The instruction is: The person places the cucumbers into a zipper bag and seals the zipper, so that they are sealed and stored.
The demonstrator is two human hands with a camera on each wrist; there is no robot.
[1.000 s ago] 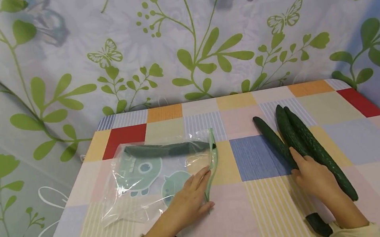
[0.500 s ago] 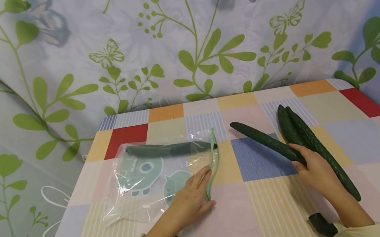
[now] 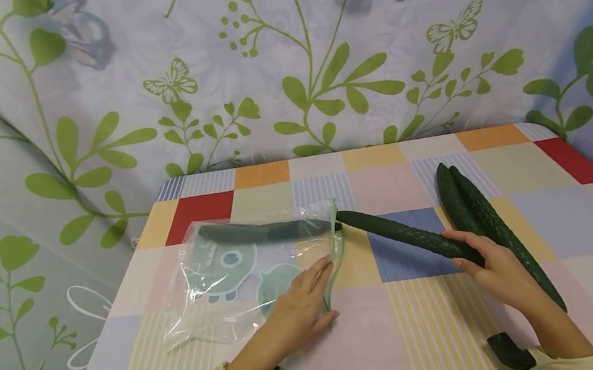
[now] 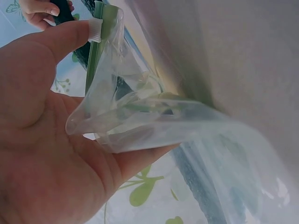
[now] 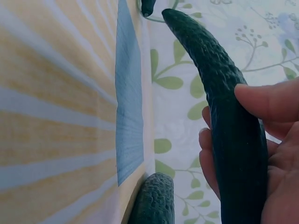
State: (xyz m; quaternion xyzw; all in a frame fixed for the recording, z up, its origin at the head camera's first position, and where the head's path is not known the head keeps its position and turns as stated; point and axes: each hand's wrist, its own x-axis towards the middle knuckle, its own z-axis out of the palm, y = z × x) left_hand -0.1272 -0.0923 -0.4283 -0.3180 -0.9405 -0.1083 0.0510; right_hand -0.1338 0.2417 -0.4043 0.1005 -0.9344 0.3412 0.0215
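Observation:
My right hand (image 3: 490, 269) grips a long dark green cucumber (image 3: 400, 230) near its near end, thumb on one side and fingers on the other. The cucumber's far tip is right at the green zip edge of a clear zip bag (image 3: 277, 250) printed with cartoon figures. Another cucumber (image 3: 263, 232) lies inside the bag, its end at the mouth. My left hand (image 3: 298, 310) rests on the mouth side with fingers extended. In the left wrist view my thumb touches the white slider (image 4: 95, 30), and the bag's mouth gapes between thumb and fingers.
Two more cucumbers (image 3: 496, 233) lie side by side on the table, close beside my right hand. The patchwork tablecloth (image 3: 352, 352) covers the table. Behind its far edge hangs a leaf-patterned curtain (image 3: 239, 92). Dark camera pieces (image 3: 510, 352) sit at my wrists.
My right hand has lifted one cucumber away from the other two and swung its far tip left to the bag's mouth. The left hand and the bag have stayed in place.

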